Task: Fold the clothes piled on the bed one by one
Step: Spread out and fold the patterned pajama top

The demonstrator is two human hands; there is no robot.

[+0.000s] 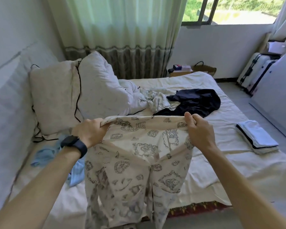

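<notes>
1. The fingers (100,125) of our left hand (89,132) are curled tight round one corner of the waistband of the printed pyjama trousers (145,146).
2. The thumb and fingers (196,121) of our right hand (200,132) pinch the other corner, and the waistband is stretched taut between the two grips.
3. Below both sets of fingers the trouser legs hang down in front of the near edge of the bed (238,109).
4. Just beyond the right fingers a navy garment (198,100) lies crumpled on the sheet, touching a rumpled white patterned garment (155,98).
5. To the right of the right fingers, well apart, a folded stack (257,138) rests flat on the bed.
6. Below and left of the left fingers, past the smartwatch (73,143) on that wrist, a light blue garment (46,152) lies loose.
7. Beyond the left fingers two pillows (56,96) lean at the head of the bed, with a black cable (78,90) trailing between them.
</notes>
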